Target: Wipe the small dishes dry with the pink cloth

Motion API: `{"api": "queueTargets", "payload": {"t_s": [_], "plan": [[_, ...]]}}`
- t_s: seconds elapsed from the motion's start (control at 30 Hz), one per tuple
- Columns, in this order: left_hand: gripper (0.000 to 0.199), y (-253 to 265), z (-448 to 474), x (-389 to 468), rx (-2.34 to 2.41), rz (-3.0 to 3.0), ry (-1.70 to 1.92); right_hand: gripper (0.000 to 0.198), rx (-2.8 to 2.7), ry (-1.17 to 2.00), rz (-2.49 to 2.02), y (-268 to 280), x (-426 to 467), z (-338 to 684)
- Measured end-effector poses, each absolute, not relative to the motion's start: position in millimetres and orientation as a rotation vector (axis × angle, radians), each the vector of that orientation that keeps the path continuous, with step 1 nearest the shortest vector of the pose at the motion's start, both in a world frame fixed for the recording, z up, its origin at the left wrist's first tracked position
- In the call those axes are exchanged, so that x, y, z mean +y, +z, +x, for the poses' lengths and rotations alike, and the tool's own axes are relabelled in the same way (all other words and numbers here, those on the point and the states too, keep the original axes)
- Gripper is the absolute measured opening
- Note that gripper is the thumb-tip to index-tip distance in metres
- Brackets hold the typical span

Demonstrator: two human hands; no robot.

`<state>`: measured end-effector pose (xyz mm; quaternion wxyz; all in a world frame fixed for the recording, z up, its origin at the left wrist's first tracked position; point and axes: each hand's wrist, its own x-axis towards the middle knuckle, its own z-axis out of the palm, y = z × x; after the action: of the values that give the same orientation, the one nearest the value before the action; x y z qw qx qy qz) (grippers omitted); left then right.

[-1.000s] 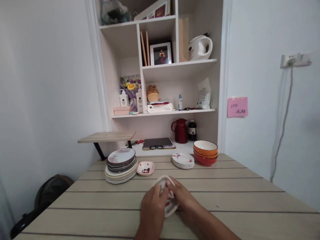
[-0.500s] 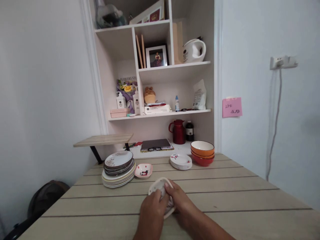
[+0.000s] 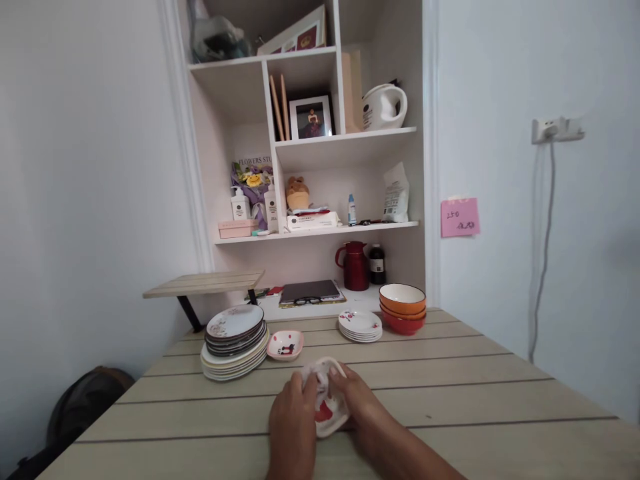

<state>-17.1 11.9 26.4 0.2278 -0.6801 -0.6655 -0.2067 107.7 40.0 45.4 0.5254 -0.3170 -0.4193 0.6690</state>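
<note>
Clamping the small dish (image 3: 331,415) by its rim in my right hand (image 3: 359,398), I pinch a bunched whitish cloth (image 3: 321,383) inside it with my left hand (image 3: 293,415).

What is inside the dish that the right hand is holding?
Inside the dish, the left hand holds what looks like a crumpled pale cloth; a red patch shows near it. Whatever the cloth and hand cover is hidden.

Left hand (image 3: 294,419) apparently curled

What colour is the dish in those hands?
The dish looks whitish with a red patch inside; head view.
</note>
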Motion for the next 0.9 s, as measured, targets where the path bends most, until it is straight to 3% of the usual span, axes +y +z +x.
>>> {"api": "queueTargets", "payload": {"t_s": [0.3,0.6,0.73,0.9], "plan": [[0.023,5,-13,13,-1.241,-1.96,-0.73,0.04,-1.066,1.639,-0.698,38,45,114],[0.047,24,-12,10,-1.767,-1.771,-0.521,0.048,-1.095,1.574,-0.708,32,51,106],[0.044,18,-13,11,-1.652,-1.829,-0.527,0.048,-1.084,1.544,-0.659,35,51,107],[0.027,7,-11,12,-1.245,-1.941,-0.698,0.045,-1.098,1.569,-0.692,32,49,112]]}}
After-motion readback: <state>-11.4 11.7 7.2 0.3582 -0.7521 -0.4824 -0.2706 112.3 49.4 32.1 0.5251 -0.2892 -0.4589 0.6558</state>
